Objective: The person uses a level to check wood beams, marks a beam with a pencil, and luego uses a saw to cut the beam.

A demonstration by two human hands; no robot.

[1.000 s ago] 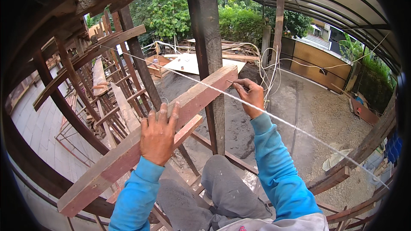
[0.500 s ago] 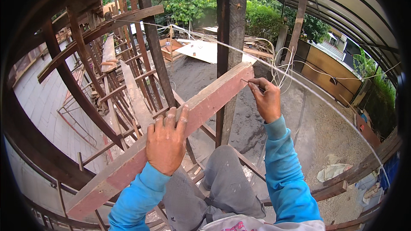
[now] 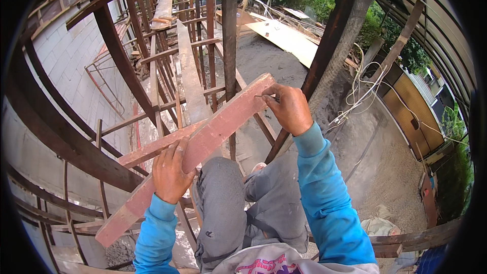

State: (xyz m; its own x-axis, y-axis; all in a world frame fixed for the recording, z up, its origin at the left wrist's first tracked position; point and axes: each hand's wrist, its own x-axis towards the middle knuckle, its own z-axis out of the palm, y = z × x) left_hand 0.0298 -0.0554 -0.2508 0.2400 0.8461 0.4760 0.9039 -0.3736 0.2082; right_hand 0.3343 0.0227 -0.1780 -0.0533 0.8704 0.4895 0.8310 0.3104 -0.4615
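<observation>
A reddish wooden beam (image 3: 223, 127) slants across the front of me, its near end low on the left and its far end up at the middle. My left hand (image 3: 171, 172) grips its lower half, fingers laid over the top edge and thumb along the face. Close to the far end, my right hand (image 3: 291, 110) pinches a thin dark nail (image 3: 259, 96) between thumb and fingers. The nail's tip is at the beam's face; whether it has entered the wood cannot be seen. Another reddish timber (image 3: 152, 151) passes behind the beam.
Dark upright posts (image 3: 341, 35) and wooden framing (image 3: 109, 45) surround me high above the ground. A long plank (image 3: 188, 66) runs away across the framing. Below lie a grey sand heap (image 3: 269, 56), a pale board (image 3: 289, 40) and tangled white cables (image 3: 357, 91). A block wall (image 3: 66, 56) stands left.
My view has turned and shifted. The beam has come lower and closer to me, revealing the timber behind it. Both hands keep their holds, the right still pinching the nail.
</observation>
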